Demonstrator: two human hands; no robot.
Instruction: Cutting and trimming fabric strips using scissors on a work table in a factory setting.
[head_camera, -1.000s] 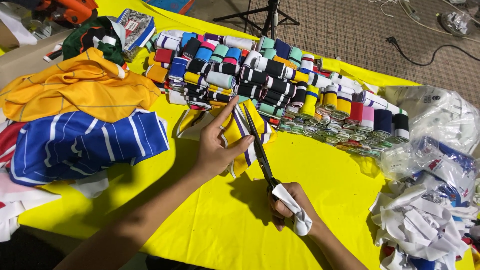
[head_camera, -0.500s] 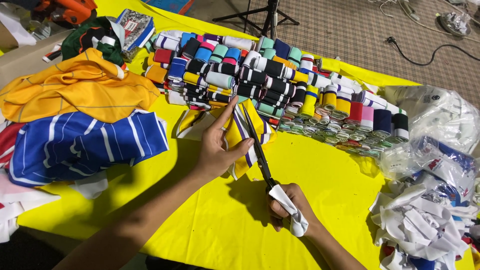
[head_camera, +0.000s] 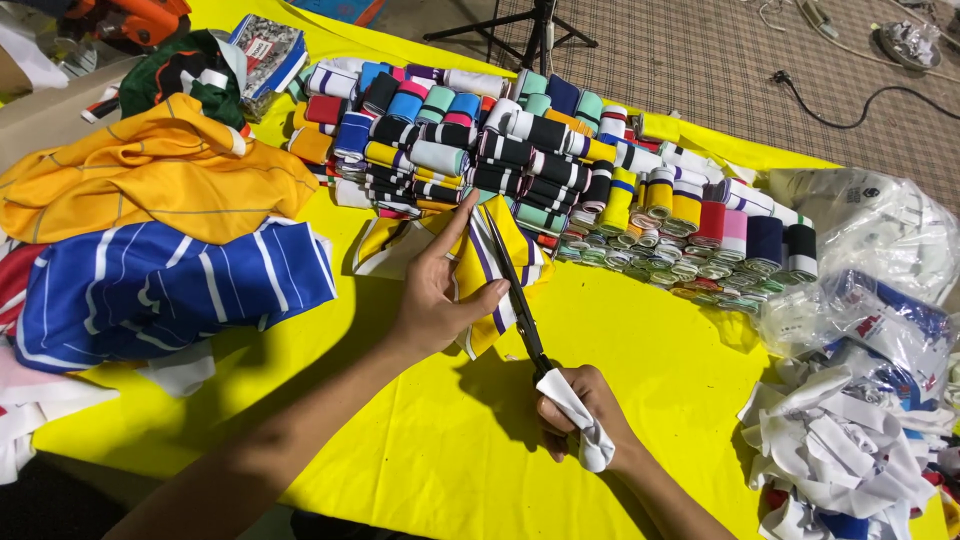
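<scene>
Cutting goes on over a yellow table cover (head_camera: 640, 370): the right hand (head_camera: 578, 412) is closed around the handles of a pair of scissors (head_camera: 515, 295), and a white rag wrapped on the handles shows between its fingers. The long dark blades point away from the person and lie along a piece of yellow cloth with purple and white stripes (head_camera: 495, 250); I cannot tell how far the blades are apart. The left hand (head_camera: 440, 290) lies flat and open on this cloth just left of the blades, the index finger stretched forward and the thumb touching the cloth near the blade.

The striped piece lies in the middle of the table, its far edge touching a wide heap of rolled collar bands (head_camera: 520, 150) in black, white, teal, blue, red and yellow. At the left lie a folded orange garment (head_camera: 140, 185) and, nearer to the person, a blue garment with white stripes (head_camera: 160, 290). Behind them, at the far left corner, a small book with a blue edge and a patterned cover (head_camera: 265, 50) leans on a green garment. At the right edge, clear plastic bags (head_camera: 870, 240) hold white cloth, one with red and blue print, and below them is a heap of white scraps (head_camera: 850, 450)
</scene>
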